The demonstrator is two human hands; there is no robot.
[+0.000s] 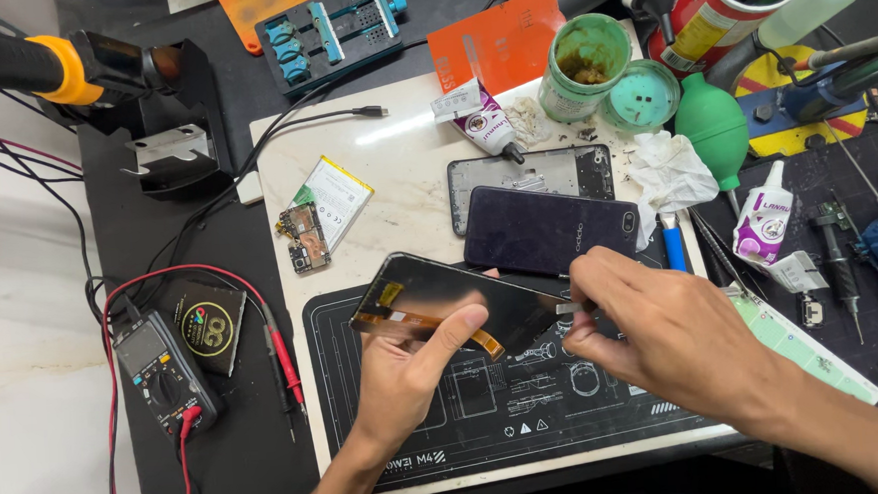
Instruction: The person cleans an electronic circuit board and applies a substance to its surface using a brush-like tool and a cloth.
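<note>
At nine o'clock a black multimeter with red leads point(160, 374) is seen lying, and at ten o'clock a white-and-green flat battery point(333, 197) and a small circuit board point(303, 237) are already laid out apart, so the phone is judged well stripped down. At the centre a thin black glass display panel with an orange flex ribbon point(452, 301) is gripped from beneath by the left hand point(406, 374), thumb pressed on the ribbon, while a small metal tool at its right edge is pinched by the closed right hand point(664, 340). At twelve o'clock a grey phone frame point(528, 172) and dark back cover point(548, 229) are left unassembled; at two o'clock the bench is crowded by crumpled white tissue point(671, 175) and a white glue bottle point(763, 222).
</note>
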